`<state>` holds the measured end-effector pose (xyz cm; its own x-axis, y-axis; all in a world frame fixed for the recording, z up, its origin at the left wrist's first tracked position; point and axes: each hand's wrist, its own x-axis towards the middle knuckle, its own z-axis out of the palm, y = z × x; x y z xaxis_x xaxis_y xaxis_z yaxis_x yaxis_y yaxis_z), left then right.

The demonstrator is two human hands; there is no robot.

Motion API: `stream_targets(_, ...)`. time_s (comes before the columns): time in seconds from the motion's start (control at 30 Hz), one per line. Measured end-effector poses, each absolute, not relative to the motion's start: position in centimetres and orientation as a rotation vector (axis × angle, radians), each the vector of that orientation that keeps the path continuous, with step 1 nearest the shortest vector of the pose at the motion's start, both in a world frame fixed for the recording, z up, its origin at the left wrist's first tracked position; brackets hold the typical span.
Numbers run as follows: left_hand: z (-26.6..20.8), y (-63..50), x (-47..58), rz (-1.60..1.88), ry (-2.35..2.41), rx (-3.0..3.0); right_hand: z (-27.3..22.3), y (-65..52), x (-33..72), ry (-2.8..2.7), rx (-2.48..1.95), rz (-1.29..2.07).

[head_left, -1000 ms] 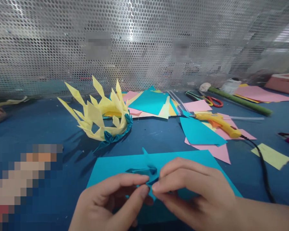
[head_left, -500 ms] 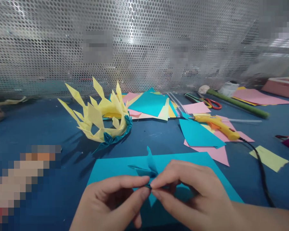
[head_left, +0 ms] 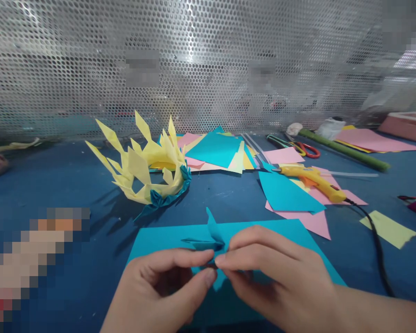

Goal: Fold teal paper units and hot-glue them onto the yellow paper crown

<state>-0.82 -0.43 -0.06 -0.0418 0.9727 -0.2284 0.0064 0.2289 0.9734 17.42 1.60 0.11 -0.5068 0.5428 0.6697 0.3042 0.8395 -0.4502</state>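
Paper piece [head_left: 214,228], folded, is pinched in the right hand [head_left: 280,277] above the blue sheet [head_left: 159,238]; whether it is gripped by the left hand [head_left: 162,286], fingertips parted, cannot be told.

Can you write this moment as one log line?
left hand: fingers at folded blue paper | right hand: pinching it | beneath: blue sheet | beyond: yellow paper crown, glue gun

The left hand [head_left: 166,284] and right hand [head_left: 280,273] are both bare, with slender fingers that narrow to rounded tips. A short, rounded nail shows on the left thumb [head_left: 198,290], while those on the right hand are too blurred to tell. The right forearm [head_left: 377,303] is bare from the wrist to the edge of view, smooth in outline.
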Motion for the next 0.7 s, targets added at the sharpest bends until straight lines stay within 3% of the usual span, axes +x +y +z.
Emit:
stream_targets(0.43,-1.7,-0.4,-2.1,0.985,1.331,0.992,0.1,1.6,18.3,-2.376,-0.551,0.095)
stream_targets(0.7,0.2,-0.5,-0.8,1.081,1.461,0.858,0.0,1.8,18.3,-2.378,-0.574,0.005)
